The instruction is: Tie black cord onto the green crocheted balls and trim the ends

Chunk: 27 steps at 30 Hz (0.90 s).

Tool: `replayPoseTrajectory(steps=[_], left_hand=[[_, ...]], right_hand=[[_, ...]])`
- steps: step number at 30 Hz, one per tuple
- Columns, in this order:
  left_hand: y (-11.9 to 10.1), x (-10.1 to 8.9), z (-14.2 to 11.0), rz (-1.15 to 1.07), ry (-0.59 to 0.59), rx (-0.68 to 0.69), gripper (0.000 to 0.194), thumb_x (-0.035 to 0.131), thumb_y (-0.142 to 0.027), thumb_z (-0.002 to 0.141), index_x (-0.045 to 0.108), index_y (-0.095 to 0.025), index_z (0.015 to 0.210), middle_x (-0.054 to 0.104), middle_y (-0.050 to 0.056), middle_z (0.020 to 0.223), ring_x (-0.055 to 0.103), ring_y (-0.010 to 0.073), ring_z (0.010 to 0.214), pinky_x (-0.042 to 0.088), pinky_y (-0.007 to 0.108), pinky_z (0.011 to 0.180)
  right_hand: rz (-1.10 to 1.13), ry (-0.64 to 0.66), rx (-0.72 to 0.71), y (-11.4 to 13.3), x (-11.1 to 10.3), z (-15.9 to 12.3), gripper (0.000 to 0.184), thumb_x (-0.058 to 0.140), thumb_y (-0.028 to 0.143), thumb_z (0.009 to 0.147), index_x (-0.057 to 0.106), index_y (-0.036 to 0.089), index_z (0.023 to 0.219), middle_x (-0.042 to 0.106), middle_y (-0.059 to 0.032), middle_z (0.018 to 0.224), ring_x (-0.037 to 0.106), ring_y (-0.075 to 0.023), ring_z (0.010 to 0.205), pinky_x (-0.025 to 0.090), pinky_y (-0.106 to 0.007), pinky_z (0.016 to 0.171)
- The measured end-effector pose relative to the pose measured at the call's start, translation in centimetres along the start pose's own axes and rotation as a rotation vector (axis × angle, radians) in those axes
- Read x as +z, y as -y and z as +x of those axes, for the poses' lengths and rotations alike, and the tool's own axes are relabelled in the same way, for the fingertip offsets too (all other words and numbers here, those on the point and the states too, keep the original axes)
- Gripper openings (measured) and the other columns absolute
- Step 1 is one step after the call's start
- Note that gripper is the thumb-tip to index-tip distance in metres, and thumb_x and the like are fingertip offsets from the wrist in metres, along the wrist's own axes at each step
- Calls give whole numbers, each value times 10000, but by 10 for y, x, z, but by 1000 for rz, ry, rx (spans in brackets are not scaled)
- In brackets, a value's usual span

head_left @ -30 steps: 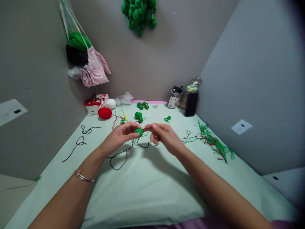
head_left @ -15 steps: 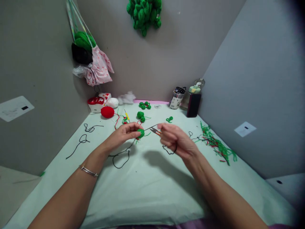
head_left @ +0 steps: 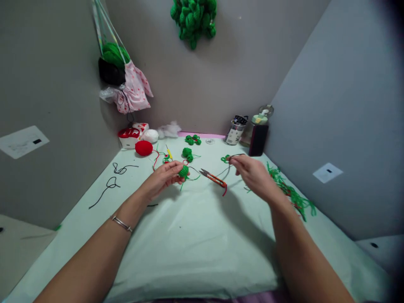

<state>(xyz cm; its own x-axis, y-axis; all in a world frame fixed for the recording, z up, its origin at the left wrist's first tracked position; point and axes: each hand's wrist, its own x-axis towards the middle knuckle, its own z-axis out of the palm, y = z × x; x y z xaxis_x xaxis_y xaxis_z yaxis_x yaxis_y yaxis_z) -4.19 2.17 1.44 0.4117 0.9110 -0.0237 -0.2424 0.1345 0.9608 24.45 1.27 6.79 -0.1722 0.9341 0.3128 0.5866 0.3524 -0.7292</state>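
Observation:
My left hand [head_left: 162, 180] pinches a small green crocheted piece [head_left: 183, 171] just above the pale green table cover [head_left: 189, 248]. My right hand [head_left: 252, 173] is out to the right with its fingers closed on a black thread [head_left: 221, 172] drawn taut from the green piece. Orange thread snips [head_left: 213, 178] lie on the cover between the two hands, touching neither.
Green crocheted bits [head_left: 187, 153], a red yarn ball [head_left: 144, 148] and loose black threads [head_left: 112, 185] lie farther back. A tin [head_left: 235, 130] and bottle [head_left: 259, 134] stand at the back right. Green yarn scraps [head_left: 292, 191] pile on the right. Bags [head_left: 126, 84] hang on the wall.
My right hand has swung out to the right, pulling the black thread through the green piece. The loose loop that lay on the cover is gone, and the snips now lie uncovered.

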Motion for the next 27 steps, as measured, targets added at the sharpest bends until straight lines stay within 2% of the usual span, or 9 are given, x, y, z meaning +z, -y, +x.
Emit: replayPoseTrajectory(steps=[2, 5, 7, 11, 14, 18, 21, 24, 27], left_hand=[[2, 6, -1, 5, 24, -2, 296, 691, -427, 864, 678, -208, 1062, 673, 33, 938, 596, 123, 749, 474, 262, 733], [2, 16, -3, 7, 57, -4, 264, 678, -406, 878, 686, -208, 1053, 659, 27, 934, 579, 115, 745, 470, 255, 739], [1, 21, -5, 2, 82, -1, 237, 671, -398, 883, 696, -199, 1010, 651, 26, 930, 575, 113, 738, 473, 261, 751], [0, 22, -6, -18, 112, -29, 222, 668, -394, 883, 694, -186, 955, 625, 16, 858, 579, 115, 707, 474, 256, 700], [0, 20, -6, -36, 120, -54, 210, 678, -368, 878, 701, -172, 951, 598, 9, 827, 582, 106, 682, 462, 231, 643], [-1, 22, -8, -85, 181, -87, 214, 682, -330, 878, 714, -163, 1008, 614, 29, 863, 596, 105, 686, 478, 217, 632], [-2, 24, -10, -154, 196, -72, 221, 691, -320, 874, 716, -130, 984, 619, 35, 820, 589, 92, 648, 483, 193, 594], [-1, 23, -7, -265, 76, -59, 225, 720, -303, 857, 713, -104, 961, 644, 42, 824, 613, 87, 648, 514, 169, 587], [5, 23, -2, -364, -91, -44, 178, 731, -255, 851, 703, -105, 943, 678, 49, 866, 661, 98, 704, 571, 173, 667]], right_hand=[[145, 63, 10, 7, 27, 1, 324, 525, 432, 937, 697, 162, 889, 664, -56, 834, 509, -106, 557, 390, -265, 567], [404, 189, 100, 16, 54, -3, 409, 472, 489, 964, 684, 142, 1005, 597, -13, 633, 499, -112, 526, 381, -248, 541], [509, 294, 131, 15, 64, -6, 430, 473, 516, 965, 675, 138, 984, 583, -5, 600, 518, -114, 547, 388, -239, 548], [561, 562, 117, 3, 59, -9, 437, 502, 524, 961, 680, 127, 916, 492, 36, 573, 393, -74, 513, 310, -223, 526], [618, 622, 124, -6, 47, -8, 391, 557, 486, 944, 683, 116, 928, 331, 81, 528, 247, -66, 499, 211, -230, 512], [823, 518, 209, -5, 45, -8, 348, 653, 468, 875, 578, 146, 766, 269, 96, 522, 183, -60, 486, 136, -229, 489], [903, 435, 242, -4, 49, -7, 360, 669, 481, 849, 530, 170, 733, 263, 101, 512, 183, -59, 465, 160, -218, 473], [674, 329, 209, -13, 48, -3, 341, 609, 496, 878, 611, 166, 795, 481, 30, 596, 386, -92, 521, 324, -226, 529], [252, -46, 74, -23, 43, 0, 293, 585, 442, 893, 688, 169, 871, 609, -47, 795, 532, -149, 713, 409, -263, 655]])
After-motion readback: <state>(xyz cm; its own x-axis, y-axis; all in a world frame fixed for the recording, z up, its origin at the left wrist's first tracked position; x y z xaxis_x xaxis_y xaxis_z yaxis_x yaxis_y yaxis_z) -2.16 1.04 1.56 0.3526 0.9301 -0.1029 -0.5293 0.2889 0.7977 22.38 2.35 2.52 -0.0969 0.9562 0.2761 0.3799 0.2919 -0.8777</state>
